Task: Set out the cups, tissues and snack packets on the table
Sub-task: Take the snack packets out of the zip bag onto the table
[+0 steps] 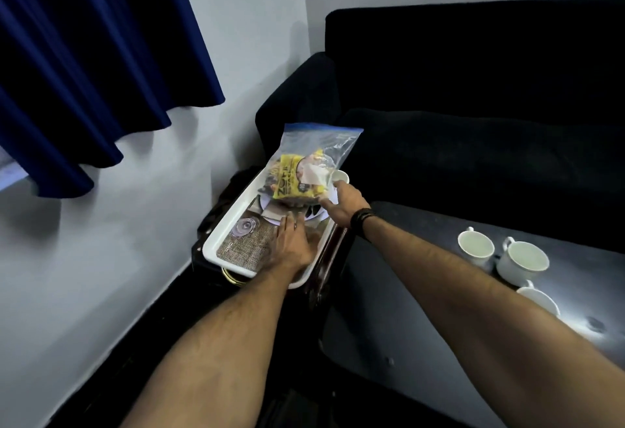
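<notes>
A white tray point(221, 231) sits on a small dark stand by the wall. In it stands a clear zip bag point(314, 157) holding a yellow snack packet point(289, 179) and other packets. My right hand point(345, 204) pinches the bag's lower right side. Beside that hand a white cup point(340, 176) peeks out from behind the bag. My left hand point(292, 245) rests flat on the tray's near part, fingers spread, over a woven mat point(236, 251). Three white cups point(475, 246) point(522, 260) point(537, 299) stand on the dark table point(406, 309) at right.
A dark sofa point(473, 106) fills the back right, close behind the tray. A blue curtain point(84, 55) hangs at upper left over a pale wall. In the tray lie a clear glass lid point(245, 226) and a white plate point(314, 217).
</notes>
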Available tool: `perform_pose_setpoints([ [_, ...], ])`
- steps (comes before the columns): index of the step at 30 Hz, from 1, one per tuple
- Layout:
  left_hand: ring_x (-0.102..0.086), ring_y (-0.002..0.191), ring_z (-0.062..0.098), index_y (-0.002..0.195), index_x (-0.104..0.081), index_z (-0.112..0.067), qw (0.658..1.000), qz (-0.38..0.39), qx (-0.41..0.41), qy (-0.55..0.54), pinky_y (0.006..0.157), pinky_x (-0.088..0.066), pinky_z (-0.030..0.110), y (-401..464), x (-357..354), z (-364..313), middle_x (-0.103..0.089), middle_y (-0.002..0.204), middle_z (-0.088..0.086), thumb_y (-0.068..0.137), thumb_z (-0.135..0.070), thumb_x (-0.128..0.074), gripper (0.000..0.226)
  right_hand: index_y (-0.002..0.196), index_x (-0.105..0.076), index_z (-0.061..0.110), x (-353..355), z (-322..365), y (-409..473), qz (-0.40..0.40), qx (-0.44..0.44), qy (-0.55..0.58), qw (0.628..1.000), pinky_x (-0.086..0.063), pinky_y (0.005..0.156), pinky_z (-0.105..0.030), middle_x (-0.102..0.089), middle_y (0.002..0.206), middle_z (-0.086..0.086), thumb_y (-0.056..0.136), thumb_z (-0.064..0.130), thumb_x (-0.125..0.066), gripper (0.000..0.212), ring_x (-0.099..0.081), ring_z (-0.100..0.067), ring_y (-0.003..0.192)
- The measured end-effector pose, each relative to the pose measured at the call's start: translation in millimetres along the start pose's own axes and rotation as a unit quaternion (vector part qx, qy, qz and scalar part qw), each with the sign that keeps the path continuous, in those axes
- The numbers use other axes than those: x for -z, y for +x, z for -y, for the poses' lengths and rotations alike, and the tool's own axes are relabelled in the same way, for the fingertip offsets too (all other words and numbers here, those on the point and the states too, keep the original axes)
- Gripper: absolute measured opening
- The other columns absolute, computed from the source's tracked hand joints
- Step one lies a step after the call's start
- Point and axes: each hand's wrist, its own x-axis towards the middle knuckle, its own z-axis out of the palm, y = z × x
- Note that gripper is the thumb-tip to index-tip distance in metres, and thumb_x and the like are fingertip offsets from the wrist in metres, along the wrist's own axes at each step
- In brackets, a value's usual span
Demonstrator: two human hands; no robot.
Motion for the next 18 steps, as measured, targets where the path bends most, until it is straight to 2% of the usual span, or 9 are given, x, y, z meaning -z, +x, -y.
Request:
perform_pose_setpoints([
  [5,0.011,0.153,0.023,0.157,0.004,-0.018,0.999,0.010,0.036,-0.002,0.121,0.005,0.049,18.2,-36.0,4.7,0.010,0.165,0.008,0.098,-0.056,-0.019,0.074,0.133,-0.045,0.008,-10.1,2.1,38.3,-0.015,-0.062,0.112,0.992,-0.045,0.086,-0.033,-0.058,0.129,-0.013,0.088,0.044,-0.060,0.059,-0.056,-0.032,0.116],
  [7,0.013,0.152,0.023,0.156,0.005,-0.020,0.999,0.008,0.037,0.000,0.120,0.007,0.050,21.4,-41.9,7.5,0.012,0.165,0.007,0.098,-0.058,-0.018,0.074,0.132,-0.046,0.006,-12.0,3.1,49.3,-0.010,-0.092,0.135,0.986,-0.045,0.084,-0.032,-0.057,0.128,-0.014,0.088,0.046,-0.060,0.061,-0.057,-0.032,0.115],
  [9,0.013,0.152,0.023,0.156,0.005,-0.020,0.999,0.005,0.037,0.007,0.120,0.007,0.050,22.4,-43.0,8.5,0.012,0.165,0.006,0.098,-0.058,-0.018,0.074,0.136,-0.044,0.004,-16.7,5.6,57.3,0.008,-0.115,0.168,0.979,-0.046,0.091,-0.033,-0.056,0.132,-0.014,0.088,0.049,-0.059,0.067,-0.055,-0.032,0.119],
  [11,0.012,0.152,0.023,0.157,0.003,-0.019,0.999,0.001,0.036,0.004,0.121,0.007,0.050,22.0,-42.0,7.3,0.010,0.165,0.007,0.098,-0.057,-0.019,0.074,0.144,-0.037,0.004,-23.8,9.9,61.2,0.022,-0.132,0.209,0.969,-0.045,0.099,-0.034,-0.052,0.138,-0.013,0.089,0.047,-0.060,0.074,-0.052,-0.032,0.125],
  [14,0.010,0.153,0.024,0.157,0.001,-0.018,0.999,-0.008,0.032,0.002,0.121,0.006,0.050,19.0,-40.9,5.0,0.007,0.166,0.007,0.099,-0.056,-0.021,0.073,0.149,-0.024,0.006,-31.9,18.9,64.4,0.034,-0.183,0.265,0.946,-0.046,0.092,-0.031,-0.047,0.142,-0.012,0.087,0.040,-0.065,0.082,-0.051,-0.031,0.125],
  [15,0.010,0.153,0.023,0.157,0.001,-0.018,0.999,-0.010,0.033,0.001,0.121,0.006,0.050,19.0,-40.6,5.0,0.006,0.166,0.007,0.099,-0.056,-0.021,0.073,0.152,-0.016,0.007,-34.9,19.8,64.6,0.033,-0.205,0.303,0.930,-0.046,0.090,-0.030,-0.042,0.146,-0.012,0.088,0.037,-0.065,0.086,-0.050,-0.032,0.126],
  [16,0.009,0.153,0.023,0.157,0.001,-0.018,0.999,-0.011,0.036,0.000,0.122,0.006,0.050,19.1,-40.3,4.8,0.006,0.166,0.007,0.099,-0.056,-0.021,0.072,0.153,-0.009,0.009,-36.5,21.5,64.7,0.046,-0.243,0.372,0.895,-0.046,0.094,-0.034,-0.035,0.150,-0.014,0.089,0.037,-0.062,0.088,-0.046,-0.035,0.129],
  [17,0.009,0.153,0.023,0.157,0.000,-0.018,0.999,-0.012,0.038,0.001,0.122,0.005,0.050,19.4,-40.4,4.6,0.005,0.166,0.007,0.099,-0.056,-0.021,0.072,0.154,-0.007,0.011,-37.2,22.5,63.1,0.064,-0.277,0.474,0.834,-0.042,0.103,-0.043,-0.026,0.155,-0.016,0.090,0.043,-0.057,0.087,-0.039,-0.039,0.135],
  [18,0.008,0.153,0.023,0.157,0.001,-0.017,0.999,-0.013,0.039,0.002,0.122,0.005,0.050,19.3,-40.9,4.5,0.005,0.166,0.007,0.099,-0.055,-0.021,0.073,0.154,-0.008,0.011,-37.3,25.3,59.1,0.085,-0.320,0.575,0.748,-0.032,0.111,-0.049,-0.019,0.158,-0.018,0.090,0.052,-0.051,0.087,-0.030,-0.040,0.141],
])
